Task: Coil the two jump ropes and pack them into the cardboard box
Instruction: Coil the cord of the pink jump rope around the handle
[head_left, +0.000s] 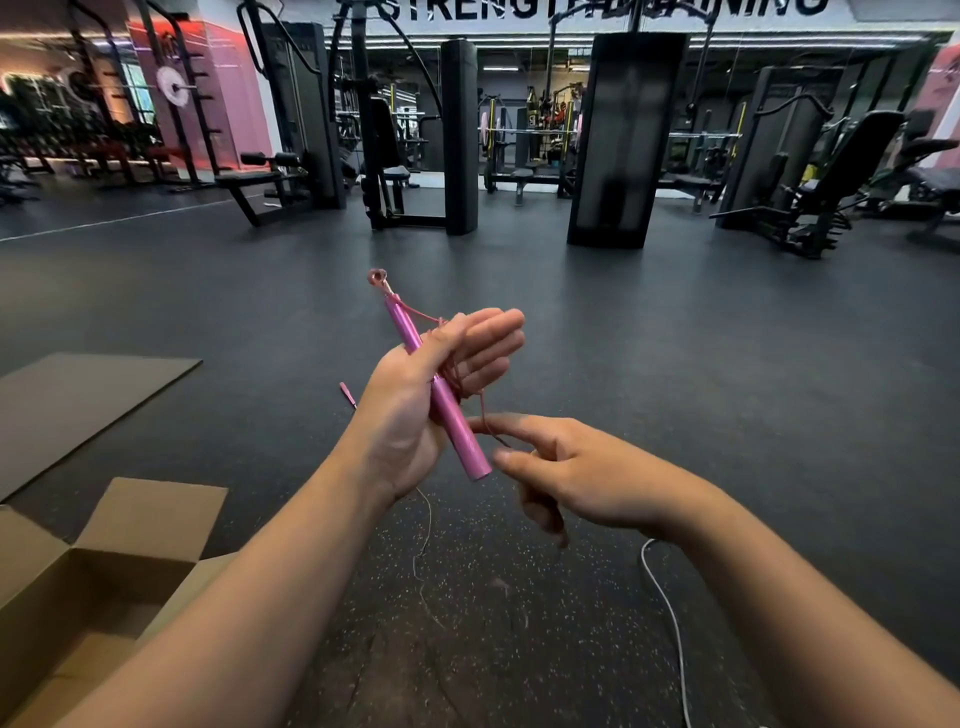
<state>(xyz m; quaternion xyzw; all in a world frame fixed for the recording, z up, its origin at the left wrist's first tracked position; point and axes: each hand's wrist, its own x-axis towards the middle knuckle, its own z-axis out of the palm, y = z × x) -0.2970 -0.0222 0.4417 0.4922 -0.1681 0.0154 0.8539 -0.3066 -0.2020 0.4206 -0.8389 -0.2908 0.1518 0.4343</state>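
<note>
My left hand (415, 410) is raised at the centre, thumb pressing a pink jump rope handle (457, 426) against the palm, fingers extended. Thin pink cord (457, 382) is wrapped in loops around that hand and the handle. My right hand (561, 467) is just right of the handle's lower end and pinches the cord between thumb and index finger. A second pink handle tip (347, 394) shows on the floor behind my left wrist. Loose cord (423, 551) trails down to the floor. The open cardboard box (98, 582) sits at the lower left. A white cord (670, 618) lies on the floor at the lower right.
A flat cardboard sheet (72, 400) lies on the dark rubber gym floor (727, 364) at the left. Weight machines and benches stand at the far side of the room.
</note>
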